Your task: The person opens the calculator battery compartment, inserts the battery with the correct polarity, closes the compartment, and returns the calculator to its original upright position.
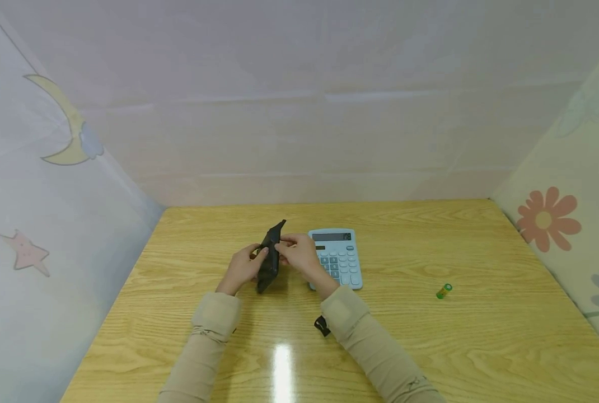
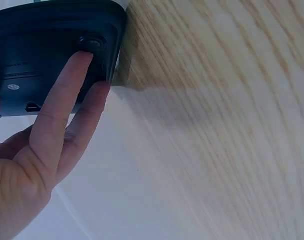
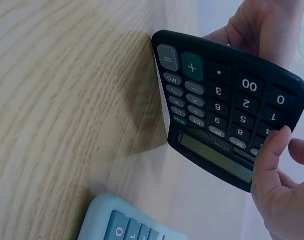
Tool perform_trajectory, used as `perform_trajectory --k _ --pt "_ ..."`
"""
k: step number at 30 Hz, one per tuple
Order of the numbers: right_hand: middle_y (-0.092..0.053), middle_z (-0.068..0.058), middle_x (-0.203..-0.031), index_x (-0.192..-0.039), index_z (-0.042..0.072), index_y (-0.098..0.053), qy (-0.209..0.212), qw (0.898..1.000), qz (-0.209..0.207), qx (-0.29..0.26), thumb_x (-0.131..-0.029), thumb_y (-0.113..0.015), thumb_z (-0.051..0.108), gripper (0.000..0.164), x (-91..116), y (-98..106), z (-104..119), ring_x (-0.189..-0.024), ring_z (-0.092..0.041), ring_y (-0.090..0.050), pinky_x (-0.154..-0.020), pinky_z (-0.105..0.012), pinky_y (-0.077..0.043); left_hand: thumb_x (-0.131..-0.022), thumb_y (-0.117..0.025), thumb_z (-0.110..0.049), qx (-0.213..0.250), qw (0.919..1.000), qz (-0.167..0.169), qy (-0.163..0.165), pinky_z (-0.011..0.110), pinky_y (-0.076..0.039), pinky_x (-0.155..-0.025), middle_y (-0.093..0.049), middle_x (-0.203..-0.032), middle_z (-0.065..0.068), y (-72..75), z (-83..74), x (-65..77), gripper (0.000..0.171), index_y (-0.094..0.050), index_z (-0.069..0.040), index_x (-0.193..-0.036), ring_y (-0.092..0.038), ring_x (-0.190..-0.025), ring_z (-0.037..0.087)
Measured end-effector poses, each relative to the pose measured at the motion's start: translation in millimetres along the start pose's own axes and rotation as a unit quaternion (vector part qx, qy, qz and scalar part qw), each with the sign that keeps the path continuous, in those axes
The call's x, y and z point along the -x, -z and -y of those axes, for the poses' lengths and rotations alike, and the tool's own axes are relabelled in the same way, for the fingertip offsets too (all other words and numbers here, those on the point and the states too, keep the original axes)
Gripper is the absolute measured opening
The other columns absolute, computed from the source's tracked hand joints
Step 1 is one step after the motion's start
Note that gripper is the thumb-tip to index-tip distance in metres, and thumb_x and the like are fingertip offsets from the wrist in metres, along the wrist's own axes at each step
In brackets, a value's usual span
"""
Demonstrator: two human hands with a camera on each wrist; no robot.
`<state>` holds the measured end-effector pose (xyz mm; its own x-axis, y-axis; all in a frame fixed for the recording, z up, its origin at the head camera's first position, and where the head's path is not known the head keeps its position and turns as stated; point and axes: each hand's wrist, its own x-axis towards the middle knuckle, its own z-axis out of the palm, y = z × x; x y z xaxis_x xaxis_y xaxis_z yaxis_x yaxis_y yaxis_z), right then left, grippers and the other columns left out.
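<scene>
A black calculator (image 1: 268, 272) stands tilted on edge over the table, held between both hands. My left hand (image 1: 242, 267) grips it from the left; in the left wrist view the fingers of that hand (image 2: 54, 130) spread against the calculator's back (image 2: 31, 60), near a round recess. From the other side my right hand (image 1: 302, 254) pinches its edge. The right wrist view shows the keypad face (image 3: 232, 100), with the right hand (image 3: 279, 192) beside the display end. A light blue calculator (image 1: 349, 260) lies face up, partly behind the right forearm.
A green battery (image 1: 444, 291) lies to the right on the wooden table (image 1: 405, 336). Close to the right sleeve is a small black looped piece (image 1: 322, 326). Patterned cloth walls (image 1: 299, 151) enclose the table's back and sides.
</scene>
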<state>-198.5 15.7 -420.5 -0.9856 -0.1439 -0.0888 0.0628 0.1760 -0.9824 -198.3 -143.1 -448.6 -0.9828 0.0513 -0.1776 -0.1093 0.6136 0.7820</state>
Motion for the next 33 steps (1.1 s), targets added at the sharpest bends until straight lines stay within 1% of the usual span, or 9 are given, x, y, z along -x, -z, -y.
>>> perform_trajectory --k 3,6,11,14,17,21,25,30,33 --pt "-0.058 -0.014 -0.096 -0.119 -0.003 -0.057 0.002 1.000 0.000 -0.009 -0.091 -0.055 0.008 0.030 -2 -1 -2 -0.081 -0.039 -0.061 -0.067 -0.040 -0.052 -0.096 -0.044 -0.037 0.010 0.9999 -0.003 0.001 0.035 -0.052 -0.054 -0.049 -0.119 0.028 0.3 -0.7 0.8 0.052 -0.041 -0.001 -0.134 -0.060 -0.056 0.020" --pt "-0.059 -0.017 -0.096 -0.118 -0.003 -0.058 0.002 1.000 0.001 -0.024 -0.092 -0.053 0.008 0.028 -3 -2 -3 -0.082 -0.041 -0.061 -0.068 -0.042 -0.052 -0.095 -0.041 -0.043 0.021 0.9998 -0.003 0.006 0.036 -0.052 -0.054 -0.052 -0.115 0.026 1.4 -1.9 1.4 0.056 -0.043 -0.001 -0.132 -0.062 -0.064 0.023" --pt "-0.060 -0.019 -0.096 -0.118 -0.004 -0.057 0.004 0.999 0.002 -0.041 -0.093 -0.050 0.005 0.027 -4 -5 -3 -0.080 -0.040 -0.061 -0.070 -0.046 -0.051 -0.090 -0.036 -0.059 0.055 0.9983 0.011 0.016 0.038 -0.053 -0.058 -0.050 -0.121 0.026 4.1 -5.3 3.8 0.074 -0.040 0.000 -0.134 -0.061 -0.088 0.033" --pt "-0.060 -0.020 -0.096 -0.118 -0.005 -0.056 0.008 0.999 0.004 -0.044 -0.093 -0.047 0.002 0.028 -4 -7 -4 -0.080 -0.040 -0.061 -0.068 -0.044 -0.051 -0.085 -0.035 -0.068 0.060 0.9978 0.019 0.019 0.039 -0.053 -0.060 -0.047 -0.125 0.028 5.3 -6.3 4.5 0.086 -0.037 0.002 -0.135 -0.059 -0.095 0.035" --pt "-0.060 -0.020 -0.098 -0.120 -0.004 -0.056 0.003 0.999 0.008 -0.051 -0.094 -0.046 0.002 0.028 -4 -8 -5 -0.082 -0.040 -0.061 -0.070 -0.046 -0.051 -0.081 -0.040 -0.070 0.070 0.9970 0.025 0.022 0.040 -0.053 -0.060 -0.050 -0.121 0.029 5.9 -7.2 4.6 0.091 -0.035 0.002 -0.136 -0.060 -0.092 0.035" --pt "-0.060 -0.018 -0.099 -0.121 -0.002 -0.055 0.005 0.999 0.012 -0.052 -0.094 -0.047 0.003 0.029 -5 -10 -6 -0.084 -0.041 -0.060 -0.071 -0.047 -0.050 -0.083 -0.046 -0.065 0.086 0.9956 0.029 0.022 0.040 -0.053 -0.056 -0.053 -0.114 0.030 6.3 -8.7 5.0 0.087 -0.035 0.003 -0.135 -0.062 -0.084 0.034" --pt "-0.060 -0.018 -0.099 -0.121 -0.002 -0.055 0.011 0.999 0.013 -0.052 -0.094 -0.046 0.003 0.029 -5 -10 -7 -0.084 -0.041 -0.060 -0.069 -0.045 -0.051 -0.084 -0.046 -0.063 0.084 0.9959 0.026 0.023 0.039 -0.052 -0.055 -0.054 -0.113 0.029 6.4 -9.0 4.7 0.084 -0.035 0.004 -0.135 -0.062 -0.086 0.033" --pt "-0.060 -0.017 -0.100 -0.122 -0.001 -0.055 0.004 0.998 0.016 -0.056 -0.094 -0.048 0.006 0.030 -6 -11 -10 -0.083 -0.039 -0.060 -0.068 -0.043 -0.052 -0.082 -0.047 -0.065 0.087 0.9955 0.025 0.029 0.039 -0.052 -0.055 -0.054 -0.115 0.027 6.3 -8.7 3.8 0.086 -0.035 0.002 -0.135 -0.061 -0.089 0.033" --pt "-0.060 -0.016 -0.100 -0.122 -0.001 -0.055 -0.006 0.998 0.016 -0.063 -0.094 -0.049 0.009 0.030 -7 -13 -12 -0.084 -0.039 -0.060 -0.069 -0.045 -0.051 -0.082 -0.047 -0.065 0.090 0.9951 0.025 0.030 0.039 -0.052 -0.055 -0.054 -0.116 0.026 6.5 -9.4 4.1 0.086 -0.036 0.002 -0.135 -0.061 -0.087 0.032"
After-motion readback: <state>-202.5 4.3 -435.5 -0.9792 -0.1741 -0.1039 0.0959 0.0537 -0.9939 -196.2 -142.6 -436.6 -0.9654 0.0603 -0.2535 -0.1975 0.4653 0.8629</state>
